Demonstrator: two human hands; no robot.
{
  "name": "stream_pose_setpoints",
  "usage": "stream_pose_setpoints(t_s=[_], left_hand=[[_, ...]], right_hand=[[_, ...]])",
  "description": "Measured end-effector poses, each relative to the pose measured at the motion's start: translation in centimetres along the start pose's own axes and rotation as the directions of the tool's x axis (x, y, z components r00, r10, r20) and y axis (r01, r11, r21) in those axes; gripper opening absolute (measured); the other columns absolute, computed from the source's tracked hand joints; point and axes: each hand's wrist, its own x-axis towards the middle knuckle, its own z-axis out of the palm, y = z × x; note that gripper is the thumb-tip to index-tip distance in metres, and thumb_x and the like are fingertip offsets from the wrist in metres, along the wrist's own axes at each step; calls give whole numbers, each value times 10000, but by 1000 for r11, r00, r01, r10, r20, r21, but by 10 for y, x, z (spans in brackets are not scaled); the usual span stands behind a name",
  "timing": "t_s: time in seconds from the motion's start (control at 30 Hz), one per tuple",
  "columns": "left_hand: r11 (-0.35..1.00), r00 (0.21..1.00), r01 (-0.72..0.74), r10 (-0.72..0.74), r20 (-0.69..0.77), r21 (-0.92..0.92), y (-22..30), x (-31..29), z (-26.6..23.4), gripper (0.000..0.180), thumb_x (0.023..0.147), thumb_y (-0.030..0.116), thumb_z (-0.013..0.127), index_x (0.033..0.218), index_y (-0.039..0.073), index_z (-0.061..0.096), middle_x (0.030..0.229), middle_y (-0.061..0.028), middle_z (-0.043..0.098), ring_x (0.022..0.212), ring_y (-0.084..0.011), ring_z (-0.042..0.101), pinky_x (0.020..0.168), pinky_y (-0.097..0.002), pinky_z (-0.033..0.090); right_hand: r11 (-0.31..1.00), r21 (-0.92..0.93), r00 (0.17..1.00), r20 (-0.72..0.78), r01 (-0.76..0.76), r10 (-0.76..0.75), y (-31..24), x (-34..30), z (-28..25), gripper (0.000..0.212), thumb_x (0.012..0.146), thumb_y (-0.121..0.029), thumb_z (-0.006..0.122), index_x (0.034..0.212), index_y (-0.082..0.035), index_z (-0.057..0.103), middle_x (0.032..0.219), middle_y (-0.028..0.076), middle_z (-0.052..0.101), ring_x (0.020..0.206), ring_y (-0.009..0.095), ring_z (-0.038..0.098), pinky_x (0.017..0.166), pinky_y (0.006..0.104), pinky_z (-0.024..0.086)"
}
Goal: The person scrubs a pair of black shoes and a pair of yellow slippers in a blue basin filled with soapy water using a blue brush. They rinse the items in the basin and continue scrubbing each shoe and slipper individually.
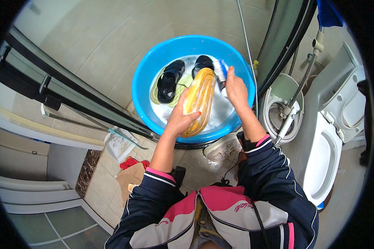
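Over a blue basin [142,89] of sudsy water, my left hand [181,118] grips a yellow slipper [201,99] by its side, its ridged, soapy underside turned up. My right hand [236,88] is closed around a scrubbing brush [220,71] with blue and white bristles, just right of the slipper and apart from it. Black sandals [169,83] lie in the suds at the basin's left, on top of pale green slippers [155,89]. Another black sandal [203,64] rests behind the yellow slipper, which partly covers it.
Below the basin, a white shoe [221,147] stands on wet tiles. To the right are a bucket with a mop [281,110] and a toilet [323,164]. A dustpan [117,145] and a red cloth [131,162] lie left. Dark-framed sliding doors [70,95] flank the basin.
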Motion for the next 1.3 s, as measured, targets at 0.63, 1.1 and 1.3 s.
stream_pose_setpoints(t_s=[0.63,1.1,1.3], left_hand=[[895,972,230,-227,55,-383,4,-6,-12,852,725,-68,670,1453,66,250,1354,-125,456,1253,-219,442,1040,-328,347],[843,970,241,-218,104,-482,0,-10,-25,892,726,-34,685,1467,34,192,1389,-126,416,1285,-224,405,1054,-325,323],[872,960,260,-187,208,-415,0,-10,-32,906,734,-23,691,1475,29,172,1408,-129,400,1302,-223,385,1055,-320,314]], right_hand=[[841,-382,922,203,384,-329,-37,-67,28,287,911,-253,453,734,-67,580,596,160,623,537,330,640,495,449,515],[811,-378,892,260,447,-370,-35,-64,19,221,907,-203,446,820,-58,588,629,145,628,561,327,645,487,463,507],[849,-424,941,23,315,-337,-10,-19,18,189,891,-201,459,817,-48,541,614,168,610,570,335,642,488,450,508]])
